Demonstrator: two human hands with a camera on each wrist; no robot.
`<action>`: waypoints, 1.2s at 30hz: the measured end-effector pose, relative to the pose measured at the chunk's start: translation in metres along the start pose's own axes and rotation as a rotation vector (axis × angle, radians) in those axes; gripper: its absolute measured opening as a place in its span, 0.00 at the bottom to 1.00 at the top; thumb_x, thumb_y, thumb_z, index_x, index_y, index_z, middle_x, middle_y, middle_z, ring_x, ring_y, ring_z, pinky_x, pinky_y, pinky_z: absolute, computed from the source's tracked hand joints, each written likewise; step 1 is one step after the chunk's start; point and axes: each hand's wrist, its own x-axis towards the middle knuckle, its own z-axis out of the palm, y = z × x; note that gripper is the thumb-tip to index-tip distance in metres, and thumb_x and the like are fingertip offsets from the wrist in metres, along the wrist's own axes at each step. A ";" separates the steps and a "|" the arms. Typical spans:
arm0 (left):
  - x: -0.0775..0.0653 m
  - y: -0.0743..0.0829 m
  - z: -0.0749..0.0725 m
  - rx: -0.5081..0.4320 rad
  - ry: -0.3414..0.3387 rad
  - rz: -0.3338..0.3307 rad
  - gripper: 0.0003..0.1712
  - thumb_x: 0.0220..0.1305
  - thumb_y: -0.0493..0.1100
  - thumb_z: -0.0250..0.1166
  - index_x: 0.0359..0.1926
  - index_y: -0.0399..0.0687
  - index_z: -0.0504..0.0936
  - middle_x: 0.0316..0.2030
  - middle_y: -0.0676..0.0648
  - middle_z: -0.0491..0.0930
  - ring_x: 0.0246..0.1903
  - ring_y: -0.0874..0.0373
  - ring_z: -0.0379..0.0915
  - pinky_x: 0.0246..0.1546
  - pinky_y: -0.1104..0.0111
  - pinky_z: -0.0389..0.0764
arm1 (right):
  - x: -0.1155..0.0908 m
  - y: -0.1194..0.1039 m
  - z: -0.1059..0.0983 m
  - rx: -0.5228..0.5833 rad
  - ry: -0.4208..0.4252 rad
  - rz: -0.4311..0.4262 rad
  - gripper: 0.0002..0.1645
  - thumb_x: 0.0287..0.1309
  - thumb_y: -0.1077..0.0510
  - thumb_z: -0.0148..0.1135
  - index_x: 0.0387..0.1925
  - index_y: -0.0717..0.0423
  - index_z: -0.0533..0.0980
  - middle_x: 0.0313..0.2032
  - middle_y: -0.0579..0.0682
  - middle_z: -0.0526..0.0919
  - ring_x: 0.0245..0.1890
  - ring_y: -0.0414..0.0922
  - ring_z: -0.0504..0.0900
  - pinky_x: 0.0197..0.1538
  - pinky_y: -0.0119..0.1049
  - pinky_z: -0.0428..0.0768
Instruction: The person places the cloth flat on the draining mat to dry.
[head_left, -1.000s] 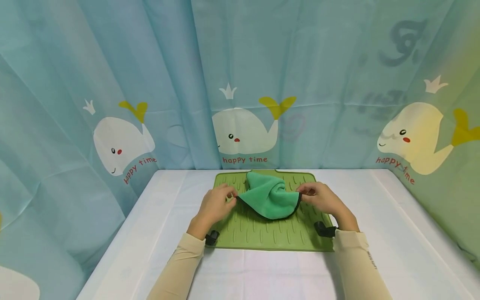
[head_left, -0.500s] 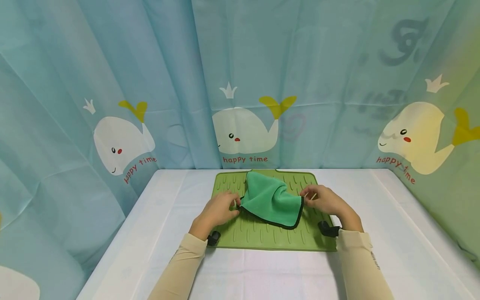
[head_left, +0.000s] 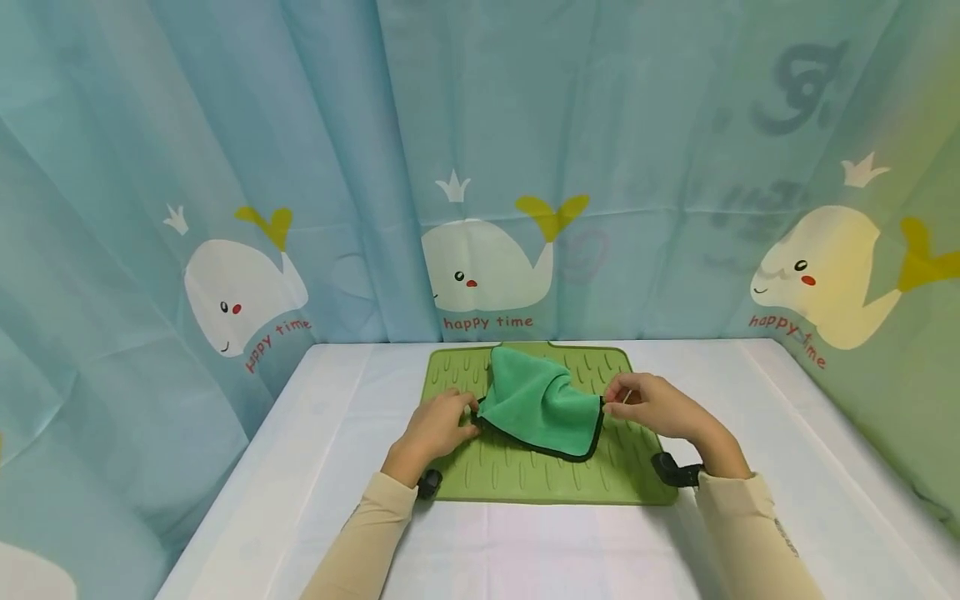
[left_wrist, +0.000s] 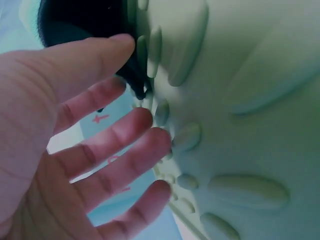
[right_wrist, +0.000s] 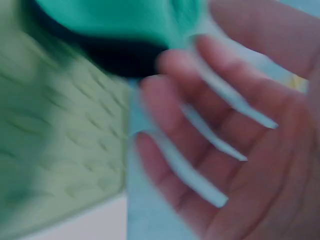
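Note:
A green cloth [head_left: 540, 408] with a black border lies rumpled on a green ridged mat [head_left: 495, 475], its middle raised in a fold. My left hand [head_left: 441, 427] is at the cloth's left corner, thumb and forefinger apart at the black edge [left_wrist: 80, 22]. In the left wrist view its other fingers are spread close over the mat's ridges. My right hand [head_left: 660, 408] pinches the cloth's right corner between thumb and forefinger, its other fingers curled loosely. The right wrist view is blurred, with the cloth [right_wrist: 115, 25] at the fingertips.
The mat sits on a white-covered table [head_left: 360, 400]. Behind it hangs a light blue curtain [head_left: 645, 167] printed with whales. Black wrist mounts [head_left: 675, 471] sit by both wrists.
The cloth's front edge has come down and spread toward me on the mat. My left hand has lowered slightly with its fingers parting; my right hand has shifted a little to the right.

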 end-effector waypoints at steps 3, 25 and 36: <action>0.001 0.002 0.003 0.050 0.047 0.011 0.13 0.64 0.50 0.74 0.48 0.56 0.86 0.39 0.51 0.81 0.34 0.58 0.77 0.31 0.64 0.77 | -0.003 -0.002 0.019 0.002 -0.052 -0.054 0.06 0.68 0.54 0.65 0.39 0.52 0.79 0.33 0.47 0.82 0.32 0.42 0.80 0.34 0.34 0.78; 0.003 0.005 0.008 0.097 0.044 0.042 0.10 0.63 0.48 0.74 0.46 0.58 0.89 0.46 0.47 0.85 0.40 0.52 0.83 0.35 0.61 0.82 | -0.015 -0.002 0.065 -0.305 -0.049 -0.041 0.11 0.57 0.57 0.75 0.42 0.46 0.83 0.21 0.37 0.74 0.20 0.31 0.68 0.27 0.29 0.68; 0.000 0.002 0.006 0.119 0.079 0.073 0.05 0.62 0.48 0.74 0.39 0.57 0.91 0.44 0.47 0.87 0.44 0.50 0.84 0.37 0.57 0.84 | -0.013 -0.003 0.071 -0.367 -0.021 -0.081 0.09 0.58 0.60 0.73 0.35 0.44 0.81 0.20 0.36 0.72 0.20 0.32 0.66 0.26 0.29 0.67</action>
